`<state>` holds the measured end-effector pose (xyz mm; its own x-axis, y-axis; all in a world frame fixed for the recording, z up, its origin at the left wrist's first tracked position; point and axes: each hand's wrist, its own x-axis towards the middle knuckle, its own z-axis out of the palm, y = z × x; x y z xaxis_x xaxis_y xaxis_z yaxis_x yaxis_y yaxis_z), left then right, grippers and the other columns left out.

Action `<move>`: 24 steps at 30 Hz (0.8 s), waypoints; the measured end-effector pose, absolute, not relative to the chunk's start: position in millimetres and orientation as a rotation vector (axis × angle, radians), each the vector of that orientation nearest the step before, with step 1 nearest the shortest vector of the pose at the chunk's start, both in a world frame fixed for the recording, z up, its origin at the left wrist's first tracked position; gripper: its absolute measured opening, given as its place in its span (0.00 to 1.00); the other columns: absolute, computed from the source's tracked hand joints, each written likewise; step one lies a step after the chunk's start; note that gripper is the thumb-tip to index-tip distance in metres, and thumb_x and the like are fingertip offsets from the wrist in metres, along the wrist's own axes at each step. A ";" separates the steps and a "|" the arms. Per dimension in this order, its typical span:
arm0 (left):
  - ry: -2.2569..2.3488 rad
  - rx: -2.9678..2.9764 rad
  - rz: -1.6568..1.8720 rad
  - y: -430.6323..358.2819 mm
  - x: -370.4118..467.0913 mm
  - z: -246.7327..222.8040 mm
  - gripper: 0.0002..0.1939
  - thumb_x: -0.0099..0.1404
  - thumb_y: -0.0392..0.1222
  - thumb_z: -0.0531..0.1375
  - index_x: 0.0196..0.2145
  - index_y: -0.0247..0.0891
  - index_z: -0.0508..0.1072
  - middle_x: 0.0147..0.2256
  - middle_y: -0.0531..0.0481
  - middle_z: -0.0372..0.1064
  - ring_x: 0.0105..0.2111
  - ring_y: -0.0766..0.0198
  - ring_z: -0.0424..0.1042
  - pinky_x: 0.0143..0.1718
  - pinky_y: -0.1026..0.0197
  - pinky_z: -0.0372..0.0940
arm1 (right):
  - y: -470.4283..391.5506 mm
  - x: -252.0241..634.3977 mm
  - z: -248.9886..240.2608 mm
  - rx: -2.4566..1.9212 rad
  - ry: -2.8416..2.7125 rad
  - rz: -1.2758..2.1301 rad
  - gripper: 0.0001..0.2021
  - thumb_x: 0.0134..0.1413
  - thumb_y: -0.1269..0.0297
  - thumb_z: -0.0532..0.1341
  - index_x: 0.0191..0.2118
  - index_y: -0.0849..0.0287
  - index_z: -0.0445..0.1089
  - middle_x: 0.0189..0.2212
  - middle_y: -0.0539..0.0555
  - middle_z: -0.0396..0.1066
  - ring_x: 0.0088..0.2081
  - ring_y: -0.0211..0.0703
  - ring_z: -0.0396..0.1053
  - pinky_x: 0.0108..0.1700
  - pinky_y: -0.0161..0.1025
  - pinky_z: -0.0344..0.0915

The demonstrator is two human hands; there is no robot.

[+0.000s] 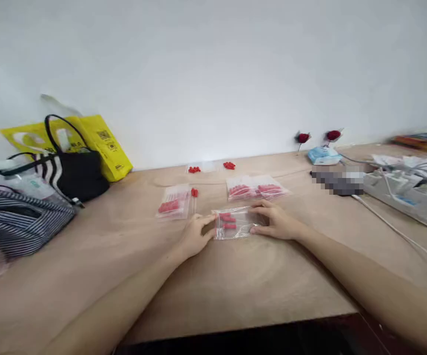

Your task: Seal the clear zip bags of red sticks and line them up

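Note:
A small clear zip bag (241, 228) with a few red pieces (229, 226) in it lies flat between my hands on the table. Its left edge, marked by a red line, is gripped by the thumb and forefinger of my left hand (195, 235). At the bag's right end, my right hand (278, 221) holds it with fingers and thumb at opposite corners. Just beyond are filled bags of red pieces: one bag (174, 202) to the left, and flat bags (254, 188) to the right. A few loose red pieces (194, 192) lie beside the left one.
Two small red heaps, one left (194, 169) and one right (229, 165), lie near the wall. Handbags (76, 172) and a yellow bag (113, 153) crowd the left side. A blue packet (324, 156), a cluttered tray (394, 197) and a white cable (394, 229) occupy the right.

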<state>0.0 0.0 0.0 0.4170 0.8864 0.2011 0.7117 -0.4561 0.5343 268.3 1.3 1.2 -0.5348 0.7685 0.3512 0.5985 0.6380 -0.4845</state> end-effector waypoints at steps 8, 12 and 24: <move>1.384 2.292 0.575 -8.2 -1.8 8.1 0.18 0.58 0.37 0.53 0.47 0.39 0.63 0.43 0.45 0.62 0.43 0.57 0.59 0.45 0.54 0.56 | 0.4 265.1 1.3 -1.139 -2.315 0.377 0.31 0.38 0.47 0.62 0.48 0.59 0.63 0.35 0.57 0.65 0.37 0.45 0.63 0.39 0.43 0.61; 1.288 2.432 0.545 -8.6 -1.0 7.0 0.21 0.60 0.34 0.49 0.52 0.44 0.58 0.51 0.47 0.57 0.44 0.57 0.57 0.48 0.52 0.53 | 1.4 265.7 2.0 -1.113 -2.337 0.399 0.30 0.39 0.47 0.62 0.48 0.59 0.63 0.30 0.53 0.66 0.34 0.42 0.62 0.38 0.41 0.60; 1.393 2.191 0.844 -0.3 -6.5 12.4 0.05 0.53 0.34 0.52 0.31 0.36 0.62 0.33 0.50 0.66 0.30 0.66 0.64 0.33 0.64 0.60 | 3.0 266.8 -0.7 -1.061 -2.345 0.440 0.28 0.39 0.46 0.61 0.45 0.59 0.66 0.33 0.56 0.64 0.35 0.42 0.62 0.38 0.41 0.61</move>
